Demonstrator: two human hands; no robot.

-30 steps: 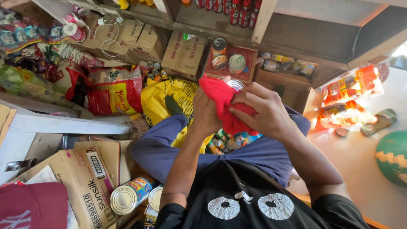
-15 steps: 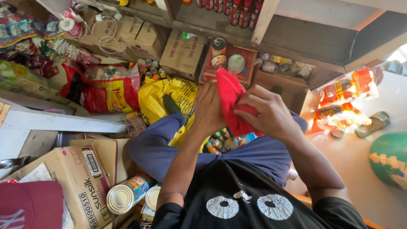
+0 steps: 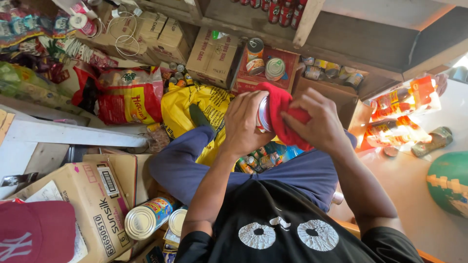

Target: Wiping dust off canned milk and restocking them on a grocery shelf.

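Note:
My left hand (image 3: 246,122) grips a tin can (image 3: 263,115), whose silver end shows between the fingers. My right hand (image 3: 317,122) presses a red cloth (image 3: 280,114) over the can's side and top. Both hands are held above my lap, over my crossed legs in blue trousers (image 3: 195,165). Most of the can's body is hidden by the cloth and my fingers.
Loose tin cans (image 3: 146,221) lie by a cardboard box (image 3: 92,204) at lower left, beside a red cap (image 3: 36,238). More cans sit in a red box (image 3: 273,68) ahead. A yellow bag (image 3: 195,107), a red sack (image 3: 129,97) and a green ball (image 3: 451,185) surround me.
The can's silver end now shows between my hands, and the red cloth has shifted over to its right side. My hands have stayed above my lap.

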